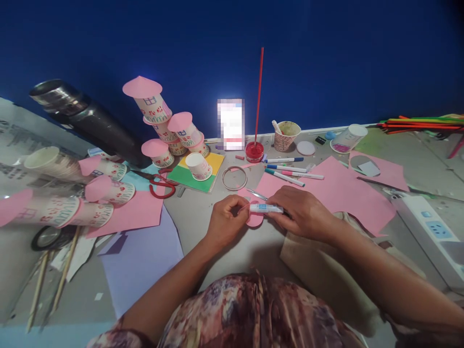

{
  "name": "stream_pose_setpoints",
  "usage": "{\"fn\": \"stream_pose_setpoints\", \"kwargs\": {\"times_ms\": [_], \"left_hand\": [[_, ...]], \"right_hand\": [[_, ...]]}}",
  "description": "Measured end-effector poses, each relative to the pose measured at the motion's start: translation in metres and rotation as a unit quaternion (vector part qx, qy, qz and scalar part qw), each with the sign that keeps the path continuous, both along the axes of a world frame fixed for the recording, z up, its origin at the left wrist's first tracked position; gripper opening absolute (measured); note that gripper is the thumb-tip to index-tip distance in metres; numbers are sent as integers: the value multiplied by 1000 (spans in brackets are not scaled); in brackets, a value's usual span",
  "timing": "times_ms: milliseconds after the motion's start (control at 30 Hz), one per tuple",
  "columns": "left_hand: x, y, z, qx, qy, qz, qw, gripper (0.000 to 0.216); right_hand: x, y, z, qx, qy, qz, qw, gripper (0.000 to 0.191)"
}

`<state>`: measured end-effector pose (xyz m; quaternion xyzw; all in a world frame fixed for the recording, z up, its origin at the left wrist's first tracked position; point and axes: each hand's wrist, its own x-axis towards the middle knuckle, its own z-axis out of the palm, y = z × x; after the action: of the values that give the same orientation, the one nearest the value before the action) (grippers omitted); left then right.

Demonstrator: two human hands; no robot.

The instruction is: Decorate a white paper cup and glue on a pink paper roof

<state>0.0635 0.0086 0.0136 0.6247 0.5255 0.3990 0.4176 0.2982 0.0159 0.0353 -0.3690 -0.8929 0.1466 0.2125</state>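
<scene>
Near the middle of the desk, my left hand (229, 216) is closed, its thumb and fingertips pinched at the edge of a pink paper piece (255, 221) with a rounded outline. My right hand (299, 209) is closed around one end of a white glue tube (264, 208) with a blue label. The tube lies level across the pink paper, its other end by my left fingertips. From beside the right fingers a slim silver blade-like tip (256, 194) sticks out; the rest of it is hidden. A roll ring (234, 178) lies just beyond the hands.
Paper-cup towers (154, 104) with pink cone roofs stand at the back left, near a black flask (97, 128) and red-handled scissors (162, 188). Markers (286, 169), a red stick on a round base (254, 151) and pink sheets (333, 188) lie beyond. A power strip (431, 229) is right.
</scene>
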Motion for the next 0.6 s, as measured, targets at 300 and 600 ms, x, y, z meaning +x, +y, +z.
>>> {"fn": "stream_pose_setpoints", "kwargs": {"times_ms": [300, 600], "left_hand": [[1, 1, 1, -40, -34, 24, 998, 13], [1, 0, 1, -32, -39, 45, 998, 12]], "right_hand": [[-5, -2, -1, 29, 22, 2, 999, 28], [-11, -6, -4, -123, 55, -87, 987, 21]]}}
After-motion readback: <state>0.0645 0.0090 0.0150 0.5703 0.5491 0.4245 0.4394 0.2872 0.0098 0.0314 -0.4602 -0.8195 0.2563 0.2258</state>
